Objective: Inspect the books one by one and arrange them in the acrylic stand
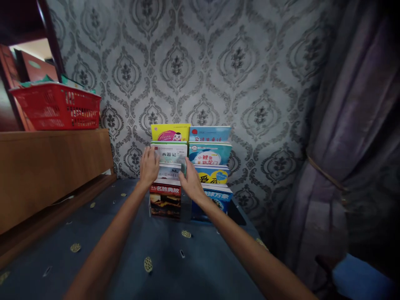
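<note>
Books stand in two columns of stepped tiers against the wall. A pale picture book (pixel 170 155) with dark Chinese lettering is on the second tier of the left column. My left hand (pixel 149 164) is closed at its left edge, and my right hand (pixel 191 181) is closed at its right edge, thumb toward the front. Behind it rises a yellow book (pixel 170 132). Below it are a greyish book (pixel 168 172) and a dark red-titled book (pixel 165 202). To the right stand blue books, among them a light blue one (pixel 210 133) and a teal one (pixel 211 154).
The rack stands on a dark blue patterned cloth (pixel 125 250). A red plastic basket (pixel 59 106) sits on a wooden board (pixel 56 175) at left. Grey patterned wallpaper (pixel 200 75) is behind, a curtain (pixel 325 166) at right, and a blue object (pixel 359 277) at lower right.
</note>
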A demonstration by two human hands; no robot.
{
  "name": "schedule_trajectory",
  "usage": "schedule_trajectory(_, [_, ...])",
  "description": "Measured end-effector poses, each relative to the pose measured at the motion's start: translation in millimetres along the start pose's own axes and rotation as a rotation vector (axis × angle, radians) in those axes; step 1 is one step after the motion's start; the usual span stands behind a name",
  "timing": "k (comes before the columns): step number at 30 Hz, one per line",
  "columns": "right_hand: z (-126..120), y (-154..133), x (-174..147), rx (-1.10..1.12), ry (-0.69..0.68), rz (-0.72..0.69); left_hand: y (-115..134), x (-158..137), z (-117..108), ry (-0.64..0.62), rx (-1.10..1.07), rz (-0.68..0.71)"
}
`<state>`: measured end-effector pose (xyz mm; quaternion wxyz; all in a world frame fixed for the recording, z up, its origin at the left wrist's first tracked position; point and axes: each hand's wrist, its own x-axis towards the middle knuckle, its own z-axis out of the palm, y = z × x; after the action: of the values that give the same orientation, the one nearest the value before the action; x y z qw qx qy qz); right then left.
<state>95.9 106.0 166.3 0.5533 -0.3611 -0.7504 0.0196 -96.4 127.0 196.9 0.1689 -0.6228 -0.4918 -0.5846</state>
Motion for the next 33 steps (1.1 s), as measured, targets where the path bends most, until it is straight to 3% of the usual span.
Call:
schedule_trajectory(5, [-52.7, 10.8, 21.1, -0.134, 0.042, -0.076, 29.6, 23.6, 0.0, -0.082, 0.089, 0.156])
schedule_trajectory(10, [-106.1, 43.2, 34.8, -0.325, 0.148, -0.071, 62.4, 30.8, 11.9, -0.176, 0.105, 0.276])
schedule_trajectory(14, [-139.9, 66.3, 51.6, -0.438, 0.198, 0.034, 92.5, 43.6, 21.5, -0.228, 0.188, 0.268])
schedule_trajectory(17, [-157.8, 74.3, 70.3, -0.496, 0.17, 0.036, 109.8, 60.3, 26.4, -0.261, 0.261, 0.259])
schedule_trajectory(21, [-170.1, 74.0, 91.3, -0.515, 0.118, -0.04, 121.2, 88.0, 30.9, -0.257, 0.308, 0.35])
schedule_trajectory(26, [-167.1, 54.3, 101.0, -0.599, 0.073, -0.107, 124.6, 118.0, 38.3, -0.319, 0.373, 0.385])
schedule_trajectory(30, [-159.4, 28.7, 104.6, -0.711, 0.007, -0.204, 125.2, 129.3, 43.3, -0.39, 0.4, 0.404])
schedule_trajectory(33, [-158.5, 13.1, 98.5, -0.676, 0.005, -0.229, 121.9, 128.9, 38.8, -0.368, 0.369, 0.434])
